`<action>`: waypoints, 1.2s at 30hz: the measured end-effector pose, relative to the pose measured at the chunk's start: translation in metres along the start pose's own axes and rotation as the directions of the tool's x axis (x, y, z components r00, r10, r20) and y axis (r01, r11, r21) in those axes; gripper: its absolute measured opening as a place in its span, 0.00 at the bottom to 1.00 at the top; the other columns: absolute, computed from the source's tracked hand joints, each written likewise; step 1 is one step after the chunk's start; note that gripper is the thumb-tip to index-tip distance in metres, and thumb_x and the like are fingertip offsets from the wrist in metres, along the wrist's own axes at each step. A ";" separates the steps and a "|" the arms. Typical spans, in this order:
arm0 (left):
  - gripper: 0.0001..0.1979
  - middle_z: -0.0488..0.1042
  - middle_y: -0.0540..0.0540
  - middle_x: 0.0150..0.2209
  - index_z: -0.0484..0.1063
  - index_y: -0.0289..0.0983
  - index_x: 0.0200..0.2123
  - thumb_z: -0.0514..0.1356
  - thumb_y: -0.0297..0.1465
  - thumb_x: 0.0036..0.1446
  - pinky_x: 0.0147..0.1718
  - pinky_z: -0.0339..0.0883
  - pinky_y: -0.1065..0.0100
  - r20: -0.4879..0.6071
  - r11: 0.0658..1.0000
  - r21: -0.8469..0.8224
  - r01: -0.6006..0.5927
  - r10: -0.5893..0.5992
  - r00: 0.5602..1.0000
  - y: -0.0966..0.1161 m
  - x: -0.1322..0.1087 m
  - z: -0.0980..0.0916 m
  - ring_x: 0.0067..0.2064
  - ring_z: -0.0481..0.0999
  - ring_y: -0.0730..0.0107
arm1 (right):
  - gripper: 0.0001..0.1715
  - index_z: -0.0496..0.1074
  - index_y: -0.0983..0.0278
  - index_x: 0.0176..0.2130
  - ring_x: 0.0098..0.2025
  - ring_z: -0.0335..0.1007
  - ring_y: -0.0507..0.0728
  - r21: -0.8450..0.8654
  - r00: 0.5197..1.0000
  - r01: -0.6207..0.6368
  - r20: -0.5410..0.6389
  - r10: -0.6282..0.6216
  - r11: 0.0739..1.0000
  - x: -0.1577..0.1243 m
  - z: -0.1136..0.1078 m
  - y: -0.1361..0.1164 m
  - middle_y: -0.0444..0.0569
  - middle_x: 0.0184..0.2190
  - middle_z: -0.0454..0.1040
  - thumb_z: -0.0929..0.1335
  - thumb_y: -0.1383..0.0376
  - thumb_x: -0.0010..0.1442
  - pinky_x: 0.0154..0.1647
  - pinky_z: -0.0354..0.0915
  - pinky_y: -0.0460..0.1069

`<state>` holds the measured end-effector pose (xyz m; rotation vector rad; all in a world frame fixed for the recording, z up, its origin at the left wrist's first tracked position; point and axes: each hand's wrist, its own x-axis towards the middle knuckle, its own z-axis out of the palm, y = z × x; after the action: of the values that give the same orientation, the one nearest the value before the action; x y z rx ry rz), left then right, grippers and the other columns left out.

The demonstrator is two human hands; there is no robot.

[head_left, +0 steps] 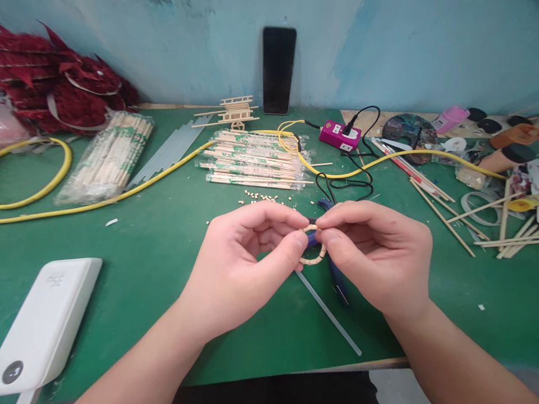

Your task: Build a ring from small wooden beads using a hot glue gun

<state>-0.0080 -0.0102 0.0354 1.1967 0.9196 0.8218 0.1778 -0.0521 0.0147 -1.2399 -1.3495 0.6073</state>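
Between both hands is a small ring of short wooden pieces (314, 261), held up above the green table. My left hand (248, 264) pinches its left and upper side between thumb and fingers. From the other side, my right hand (374, 252) pinches the ring's upper right, also closed. Behind and below the ring lies a blue-handled tool (337, 280), partly hidden by the hands. A translucent glue stick (330, 320) rests on the table below them. Tiny cut wooden bits (263, 196) are scattered just beyond my left hand.
Wrapped chopsticks (256, 160) and a small wooden cart model (238, 112) lie farther back. A phone (279, 70) leans on the wall. A yellow cable (168, 168) crosses the table near a purple power strip (340, 134). A white power bank (50, 320) sits left; loose sticks (442, 219) lie right.
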 end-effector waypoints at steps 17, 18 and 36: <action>0.04 0.85 0.50 0.33 0.85 0.38 0.40 0.74 0.28 0.63 0.31 0.83 0.74 -0.005 1.000 0.020 -0.014 0.014 1.000 -0.001 -0.002 0.000 0.30 0.86 0.70 | 0.19 0.84 0.57 0.37 0.29 0.84 0.52 0.008 1.000 0.006 0.000 -0.006 1.000 0.000 0.001 0.001 0.40 0.31 0.87 0.74 0.80 0.55 0.31 0.80 0.44; 0.04 0.85 0.49 0.33 0.85 0.38 0.41 0.74 0.28 0.63 0.31 0.83 0.73 -0.006 1.000 0.021 -0.014 0.015 1.000 -0.001 -0.002 0.000 0.30 0.86 0.69 | 0.19 0.84 0.57 0.37 0.29 0.84 0.53 0.007 1.000 0.004 -0.001 -0.004 1.000 0.000 0.001 0.001 0.40 0.31 0.87 0.74 0.80 0.55 0.31 0.80 0.45; 0.01 0.85 0.51 0.32 0.84 0.38 0.41 0.72 0.28 0.66 0.31 0.84 0.76 -0.002 0.999 -0.018 -0.036 0.036 0.999 -0.004 -0.001 0.000 0.30 0.86 0.73 | 0.19 0.84 0.57 0.37 0.29 0.82 0.51 0.008 1.000 0.026 0.006 -0.026 1.000 0.000 0.000 0.000 0.39 0.31 0.86 0.73 0.81 0.57 0.31 0.79 0.44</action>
<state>-0.0080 -0.0124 0.0319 1.1999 0.8926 0.8579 0.1777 -0.0522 0.0148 -1.2130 -1.3652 0.5985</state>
